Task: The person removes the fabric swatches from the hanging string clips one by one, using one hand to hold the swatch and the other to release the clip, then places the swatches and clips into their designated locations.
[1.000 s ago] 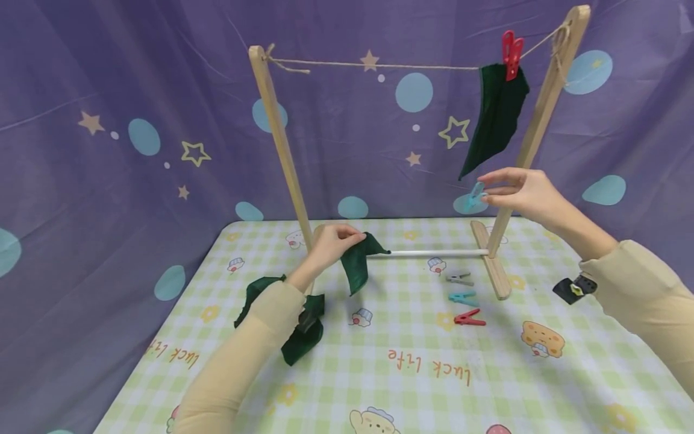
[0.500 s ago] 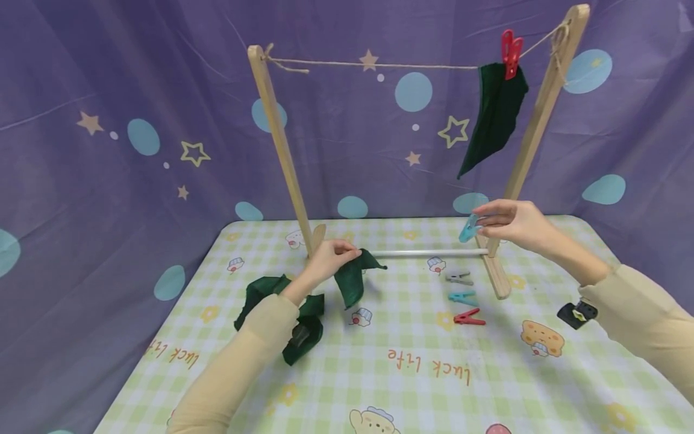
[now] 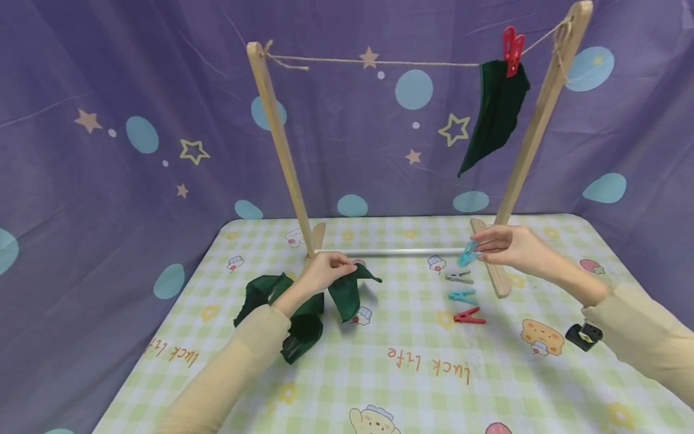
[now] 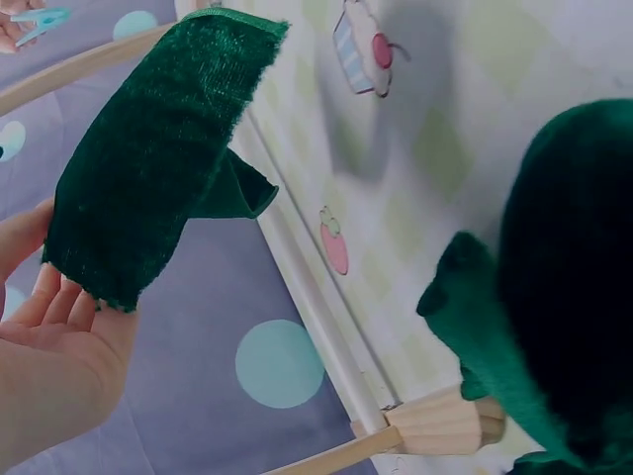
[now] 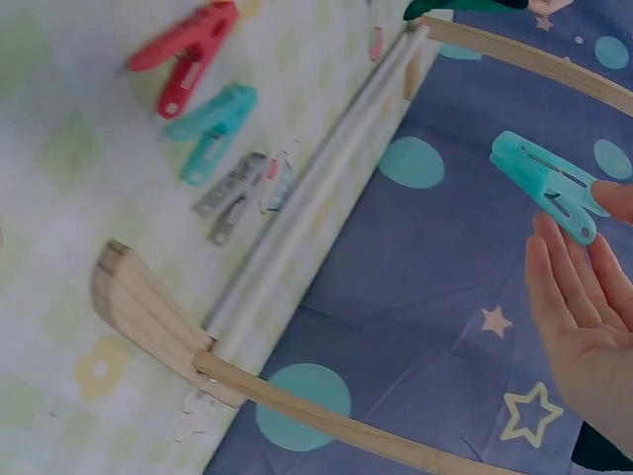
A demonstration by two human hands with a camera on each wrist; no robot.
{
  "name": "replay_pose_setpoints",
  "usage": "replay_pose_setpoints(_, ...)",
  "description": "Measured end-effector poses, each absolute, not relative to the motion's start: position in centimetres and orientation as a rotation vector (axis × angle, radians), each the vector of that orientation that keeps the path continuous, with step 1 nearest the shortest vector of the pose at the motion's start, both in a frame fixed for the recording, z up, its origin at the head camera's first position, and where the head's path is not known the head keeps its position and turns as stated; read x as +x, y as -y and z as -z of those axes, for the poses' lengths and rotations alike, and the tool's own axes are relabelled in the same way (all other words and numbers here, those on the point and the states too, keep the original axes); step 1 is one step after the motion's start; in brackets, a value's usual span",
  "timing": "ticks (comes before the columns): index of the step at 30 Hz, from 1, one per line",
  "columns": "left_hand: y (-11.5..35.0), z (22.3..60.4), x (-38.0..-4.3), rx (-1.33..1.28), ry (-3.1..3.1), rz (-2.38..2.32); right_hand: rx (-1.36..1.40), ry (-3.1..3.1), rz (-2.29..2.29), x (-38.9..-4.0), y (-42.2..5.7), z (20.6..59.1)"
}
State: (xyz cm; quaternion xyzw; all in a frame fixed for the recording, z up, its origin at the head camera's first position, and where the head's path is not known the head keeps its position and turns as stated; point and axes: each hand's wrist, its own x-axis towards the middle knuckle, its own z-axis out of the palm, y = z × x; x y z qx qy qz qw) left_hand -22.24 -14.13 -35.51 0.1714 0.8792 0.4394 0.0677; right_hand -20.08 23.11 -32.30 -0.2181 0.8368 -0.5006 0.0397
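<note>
My left hand [image 3: 325, 272] pinches a dark green velvet cloth [image 4: 148, 158] by one edge, and the piece droops over the table left of centre. Beneath my left forearm lies more crumpled green cloth [image 3: 306, 331]. At the right, my right hand [image 3: 515, 247] pinches a light blue clothespin [image 5: 544, 178] by its handle ends. Just below that clothespin in the head view, a grey clothespin [image 3: 459, 277], another light blue clothespin [image 3: 462, 296] and a red clothespin [image 3: 469, 316] lie in a column on the tablecloth.
A wooden rack with a left post [image 3: 282, 144] and a right post [image 3: 534, 132] carries a string [image 3: 379, 62]. A red clothespin [image 3: 512, 51] fixes a green cloth [image 3: 496, 114] near its right end. A white rod [image 3: 401, 252] joins the rack's feet.
Both hands have come down: the right with the light blue clothespin from below the hanging cloth, the left with its green cloth, also slightly to the left.
</note>
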Motion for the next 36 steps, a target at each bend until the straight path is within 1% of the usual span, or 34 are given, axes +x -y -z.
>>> replay_pose_setpoints(14, 15.3, 37.6, -20.9, 0.436, -2.529, -1.360, -0.590, -2.405, 1.498, -18.5, -23.5, 35.8)
replay_pose_setpoints(22, 15.1, 38.8, -20.4, 0.318, -2.453, -1.433, -0.651, -2.340, 1.496, -18.0, -23.2, 37.7)
replay_pose_setpoints(27, 15.1, 39.6, -20.0, 0.270, -2.398, -1.433, -0.637, -2.338, 1.454, -17.7, -23.1, 38.7)
replay_pose_setpoints(36, 16.5, 41.0, -19.0, 0.260, -2.323, -1.420, -0.630, -2.246, 1.498, -16.9, -23.3, 40.1)
